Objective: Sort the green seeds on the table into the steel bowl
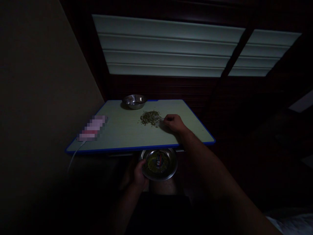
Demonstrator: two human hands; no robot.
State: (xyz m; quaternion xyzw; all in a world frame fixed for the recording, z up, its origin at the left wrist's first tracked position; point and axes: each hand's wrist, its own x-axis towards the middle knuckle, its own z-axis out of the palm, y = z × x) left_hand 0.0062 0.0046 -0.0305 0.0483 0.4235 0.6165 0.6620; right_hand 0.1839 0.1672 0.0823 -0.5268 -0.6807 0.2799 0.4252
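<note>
A loose pile of small greenish-brown grains lies on the pale tabletop. At the pile's right edge is my right hand, its fingers pinched around a small, pale, see-through piece; its kind is hard to make out in the dim light. Below the table's near edge, above my lap, my left hand grips the left rim of a shiny metal bowl. Greenish grains cover part of the bowl's inside, and a dark patch with a red mark shows in its middle.
A second metal bowl stands at the table's far left. Along the left edge lies a blurred pink phone-like object, with a white cable hanging down. Blue edging rims the table. Dark wooden panelling with pale slats rises behind it.
</note>
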